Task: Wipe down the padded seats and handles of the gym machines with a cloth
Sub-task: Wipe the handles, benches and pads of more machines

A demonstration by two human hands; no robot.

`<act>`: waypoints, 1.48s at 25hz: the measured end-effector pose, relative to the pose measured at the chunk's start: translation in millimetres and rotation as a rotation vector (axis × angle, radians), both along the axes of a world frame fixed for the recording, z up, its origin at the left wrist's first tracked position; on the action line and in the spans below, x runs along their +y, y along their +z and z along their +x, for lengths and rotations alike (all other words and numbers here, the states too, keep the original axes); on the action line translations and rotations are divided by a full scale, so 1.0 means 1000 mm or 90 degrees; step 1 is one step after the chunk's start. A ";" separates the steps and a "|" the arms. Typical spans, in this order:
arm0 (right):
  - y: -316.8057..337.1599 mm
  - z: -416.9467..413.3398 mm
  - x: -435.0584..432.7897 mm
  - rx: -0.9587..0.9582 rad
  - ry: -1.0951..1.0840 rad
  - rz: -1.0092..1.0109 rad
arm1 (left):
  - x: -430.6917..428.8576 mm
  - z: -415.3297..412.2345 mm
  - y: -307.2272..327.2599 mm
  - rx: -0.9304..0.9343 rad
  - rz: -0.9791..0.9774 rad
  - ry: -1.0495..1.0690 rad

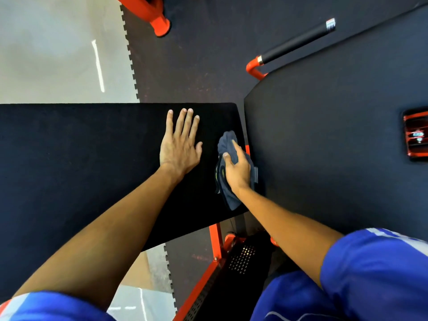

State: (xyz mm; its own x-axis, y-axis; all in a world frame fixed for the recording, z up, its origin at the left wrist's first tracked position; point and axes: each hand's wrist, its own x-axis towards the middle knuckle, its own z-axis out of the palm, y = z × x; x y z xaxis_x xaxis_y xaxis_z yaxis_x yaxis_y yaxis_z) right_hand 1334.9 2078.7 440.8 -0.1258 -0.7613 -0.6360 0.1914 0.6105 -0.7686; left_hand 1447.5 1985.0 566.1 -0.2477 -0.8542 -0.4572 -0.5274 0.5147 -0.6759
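The crumpled dark grey-blue cloth [228, 141] sits at the right end of the flat black padded seat [81, 158], gripped by the right hand [238, 173] with its fingers curled into it. The left hand [179, 147] lies flat just beside it, fingers straight. A larger black pad [335, 135], an orange steel frame [216, 239] and a black foam handle [296, 40] stand over dark rubber floor tiles [185, 54].

The person wears a bright blue short-sleeved top. The left sleeve [58, 309], at seven o'clock, is blue with a white panel and an orange-red edge at its outer corner. The right sleeve [375, 269], at four o'clock, is blue with a white marking along its top. More blue fabric [294, 300], crossed by a thin white line, shows at five o'clock. The arms are bare from the sleeves down to the left hand [179, 147] and the right hand [238, 174].
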 end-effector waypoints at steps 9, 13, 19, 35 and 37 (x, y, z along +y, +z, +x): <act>-0.036 -0.009 -0.100 0.064 0.071 -0.034 | -0.001 -0.005 0.000 0.010 0.010 0.028; -0.032 -0.011 -0.026 0.044 0.104 -0.019 | -0.005 -0.008 0.002 0.014 0.020 0.045; 0.005 0.001 -0.112 0.022 0.087 -0.157 | -0.006 -0.011 0.002 0.036 0.027 0.074; 0.005 -0.005 -0.223 0.060 0.454 -0.255 | -0.005 -0.012 -0.002 0.065 0.038 0.084; -0.017 -0.012 -0.231 0.117 0.453 -0.211 | -0.004 -0.012 -0.004 0.068 0.022 0.081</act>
